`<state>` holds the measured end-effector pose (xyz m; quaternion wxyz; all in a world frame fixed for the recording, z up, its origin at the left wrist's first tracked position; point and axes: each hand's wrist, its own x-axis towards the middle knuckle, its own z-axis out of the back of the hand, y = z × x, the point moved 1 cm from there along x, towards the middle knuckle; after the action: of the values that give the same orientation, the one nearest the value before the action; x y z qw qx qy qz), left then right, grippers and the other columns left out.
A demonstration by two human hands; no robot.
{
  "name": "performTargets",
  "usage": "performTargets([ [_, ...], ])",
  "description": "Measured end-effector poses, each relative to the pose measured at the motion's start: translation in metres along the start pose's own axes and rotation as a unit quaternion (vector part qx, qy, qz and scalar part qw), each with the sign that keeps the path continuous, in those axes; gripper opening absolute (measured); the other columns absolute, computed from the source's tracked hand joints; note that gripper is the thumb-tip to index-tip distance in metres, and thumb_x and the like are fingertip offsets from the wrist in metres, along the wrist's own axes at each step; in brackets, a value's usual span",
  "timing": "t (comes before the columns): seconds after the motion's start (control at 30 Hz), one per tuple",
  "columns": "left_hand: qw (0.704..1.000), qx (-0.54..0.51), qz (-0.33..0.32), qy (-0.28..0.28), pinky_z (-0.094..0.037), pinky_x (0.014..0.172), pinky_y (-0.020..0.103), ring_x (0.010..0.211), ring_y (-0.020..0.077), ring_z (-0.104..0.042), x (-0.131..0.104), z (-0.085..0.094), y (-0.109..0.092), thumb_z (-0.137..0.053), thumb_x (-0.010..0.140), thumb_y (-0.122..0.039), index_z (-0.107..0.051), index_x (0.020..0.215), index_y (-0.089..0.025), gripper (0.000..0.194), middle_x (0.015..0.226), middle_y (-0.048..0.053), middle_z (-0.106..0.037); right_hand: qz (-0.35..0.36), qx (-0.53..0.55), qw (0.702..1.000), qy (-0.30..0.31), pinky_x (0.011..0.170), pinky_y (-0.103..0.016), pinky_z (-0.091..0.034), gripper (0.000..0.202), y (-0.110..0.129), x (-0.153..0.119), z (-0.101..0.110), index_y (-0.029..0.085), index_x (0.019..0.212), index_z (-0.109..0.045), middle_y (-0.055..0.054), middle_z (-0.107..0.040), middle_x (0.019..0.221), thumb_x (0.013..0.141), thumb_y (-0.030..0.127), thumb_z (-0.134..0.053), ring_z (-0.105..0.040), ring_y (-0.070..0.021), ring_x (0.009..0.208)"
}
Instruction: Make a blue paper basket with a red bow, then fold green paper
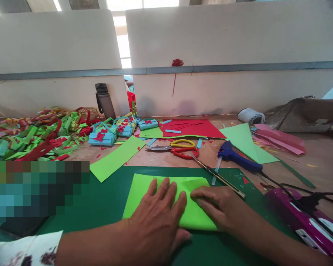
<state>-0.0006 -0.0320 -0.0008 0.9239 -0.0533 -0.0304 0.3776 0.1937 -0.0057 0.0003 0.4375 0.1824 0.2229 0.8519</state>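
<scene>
Two bare hands press a folded sheet of bright green paper flat on a dark green mat.

The left hand (pixel 158 212) lies spread, palm down, on the green paper (pixel 140 192); the right hand (pixel 215 207) rests beside it, fingers together and flat on the fold, the two hands just touching. The paper sits in the middle of the mat (pixel 100 207), near the front edge of the surface. Behind it lie one loose green strip (pixel 116 158), one pair of scissors (pixel 177 148) with red and yellow handles, one blue glue gun (pixel 238 158), and a slim blade tool (pixel 219 177) just beyond the right hand's fingertips. Further back stand three small blue paper bags (pixel 102 136) with red bows, their insides hidden, one dark bottle (pixel 104 100), and a heap of paper scraps (pixel 33 136) at the left.
</scene>
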Motion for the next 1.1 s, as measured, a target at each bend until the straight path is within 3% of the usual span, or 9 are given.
performTargets([
  [0.13,0.995,-0.081,0.045,0.030,-0.015,0.103,0.069,0.136,0.0444,-0.009,-0.001,-0.004,0.013,-0.026,0.089,-0.064,-0.022,0.146,-0.019,0.072,0.149,0.023,-0.020,-0.013,0.000,1.000,-0.023,0.064,-0.025,-0.045,0.026,0.000,0.001,0.003,0.021,0.093,-0.069,-0.002,-0.071,0.083,0.090,0.022,-0.044,-0.063,-0.0150,0.071],
  [0.33,0.987,-0.137,0.073,0.034,-0.008,0.098,0.075,0.137,0.0434,0.002,-0.003,-0.004,0.014,-0.022,0.092,-0.059,-0.018,0.147,-0.025,0.065,0.152,0.020,-0.012,-0.028,-0.032,0.997,-0.069,0.066,-0.025,-0.050,0.023,-0.012,0.001,-0.001,0.023,0.089,-0.069,-0.001,-0.072,0.083,0.088,0.027,-0.047,-0.066,-0.0162,0.074],
  [0.5,0.987,-0.135,0.083,0.037,-0.013,0.095,0.077,0.137,0.0452,-0.005,-0.002,-0.003,0.017,-0.025,0.093,-0.052,-0.023,0.145,-0.027,0.058,0.152,0.019,-0.017,-0.045,-0.030,0.995,-0.083,0.065,-0.025,-0.052,0.022,-0.016,0.003,-0.004,0.024,0.085,-0.070,0.000,-0.072,0.082,0.085,0.031,-0.049,-0.067,-0.0162,0.072],
  [0.7,0.993,-0.094,0.069,0.019,-0.026,0.097,0.069,0.132,0.0475,-0.024,0.005,0.002,0.020,-0.033,0.091,-0.051,-0.039,0.136,-0.021,0.054,0.143,0.023,-0.034,-0.055,-0.027,0.995,-0.078,0.064,-0.026,-0.055,0.021,-0.020,0.009,-0.003,0.025,0.083,-0.072,-0.001,-0.074,0.082,0.082,0.033,-0.052,-0.069,-0.0195,0.072],
  [0.93,0.987,-0.145,0.054,0.037,-0.016,0.101,0.071,0.137,0.0448,-0.004,0.007,0.001,0.024,-0.032,0.092,-0.052,-0.023,0.145,-0.020,0.062,0.151,0.022,-0.016,-0.047,-0.040,0.995,-0.076,0.059,-0.023,-0.054,0.016,-0.025,0.006,-0.002,0.028,0.078,-0.071,0.002,-0.073,0.075,0.081,0.034,-0.056,-0.068,-0.0173,0.065],
  [1.1,0.987,-0.146,0.058,0.040,-0.012,0.100,0.073,0.138,0.0428,-0.001,0.008,-0.001,0.025,-0.035,0.091,-0.055,-0.023,0.145,-0.020,0.065,0.152,0.022,-0.015,-0.039,-0.058,0.993,-0.100,0.060,-0.024,-0.055,0.016,-0.023,0.003,-0.003,0.028,0.079,-0.071,0.001,-0.072,0.078,0.081,0.033,-0.055,-0.068,-0.0183,0.068],
])
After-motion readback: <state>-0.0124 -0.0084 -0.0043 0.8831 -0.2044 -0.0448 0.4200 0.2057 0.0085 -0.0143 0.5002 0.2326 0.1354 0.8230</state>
